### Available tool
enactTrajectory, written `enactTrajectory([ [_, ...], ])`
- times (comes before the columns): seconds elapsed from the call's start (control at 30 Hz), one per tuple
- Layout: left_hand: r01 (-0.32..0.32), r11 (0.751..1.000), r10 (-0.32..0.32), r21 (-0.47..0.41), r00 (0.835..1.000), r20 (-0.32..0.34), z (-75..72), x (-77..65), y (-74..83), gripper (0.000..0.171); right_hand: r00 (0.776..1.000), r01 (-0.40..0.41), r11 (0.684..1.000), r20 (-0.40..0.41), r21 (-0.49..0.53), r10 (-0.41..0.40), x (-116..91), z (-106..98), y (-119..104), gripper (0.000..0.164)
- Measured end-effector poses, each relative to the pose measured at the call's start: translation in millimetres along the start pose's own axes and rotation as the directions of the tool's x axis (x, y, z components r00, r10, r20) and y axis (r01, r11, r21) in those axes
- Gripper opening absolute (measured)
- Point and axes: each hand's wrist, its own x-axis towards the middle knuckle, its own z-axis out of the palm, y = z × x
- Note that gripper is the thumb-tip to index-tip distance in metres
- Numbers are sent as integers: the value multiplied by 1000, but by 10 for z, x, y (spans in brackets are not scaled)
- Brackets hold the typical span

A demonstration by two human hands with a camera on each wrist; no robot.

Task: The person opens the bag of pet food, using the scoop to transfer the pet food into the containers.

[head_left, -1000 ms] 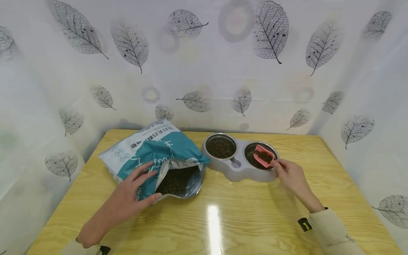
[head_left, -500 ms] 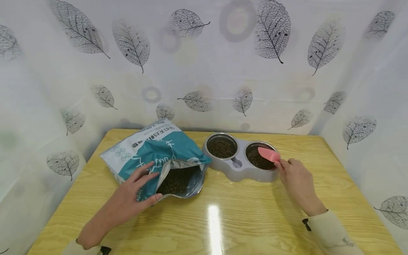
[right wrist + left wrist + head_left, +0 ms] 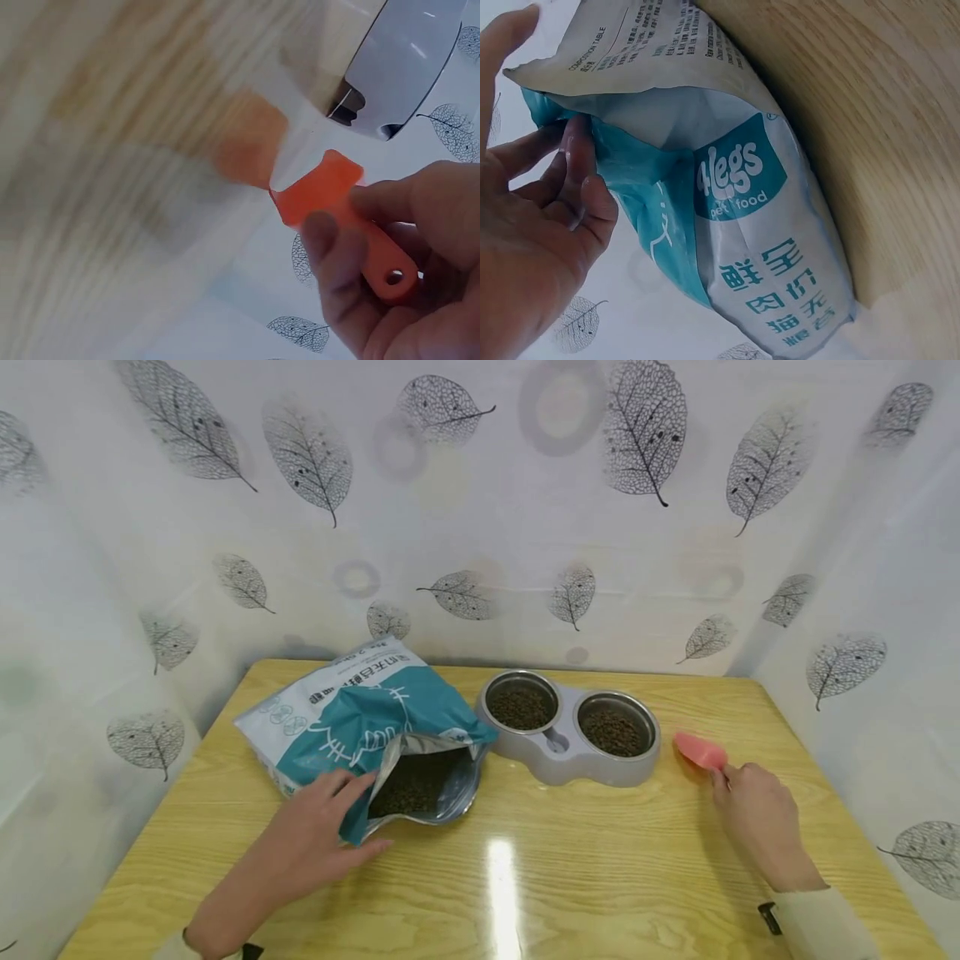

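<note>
My right hand (image 3: 759,817) pinches a pink scoop (image 3: 701,751) by its handle, low over the table to the right of the bowls. Up close in the right wrist view, the scoop (image 3: 322,187) lies between thumb and fingers, and its handle has a hole. My left hand (image 3: 303,839) touches the near side of a teal and white pet food bag (image 3: 442,706). The bag lies with its mouth gaping, brown kibble (image 3: 412,783) inside. In the left wrist view the fingers (image 3: 577,154) rest against the bag's teal side, the thumb apart from it.
A grey double feeder (image 3: 588,768) stands right of the bag. Both its steel bowls, the left bowl (image 3: 522,675) and the right bowl (image 3: 651,718), hold kibble. Behind the wooden table (image 3: 585,860) hangs a leaf-print curtain (image 3: 480,510).
The scoop, full of kibble a second ago, has tipped over the right bowl and moved right, off the feeder. My left hand has slid down slightly, its thumb leaving the bag's edge.
</note>
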Motion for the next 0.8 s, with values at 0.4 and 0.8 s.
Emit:
enactTrajectory([
  [0.4,-25,996,19,91,998,61,-17,56,24,62,946,-151,988,291,15,141,-49,27,39,34],
  [0.8,-49,995,47,88,999,22,-9,50,13,58,950,-136,989,291,49,116,-13,11,-20,33],
])
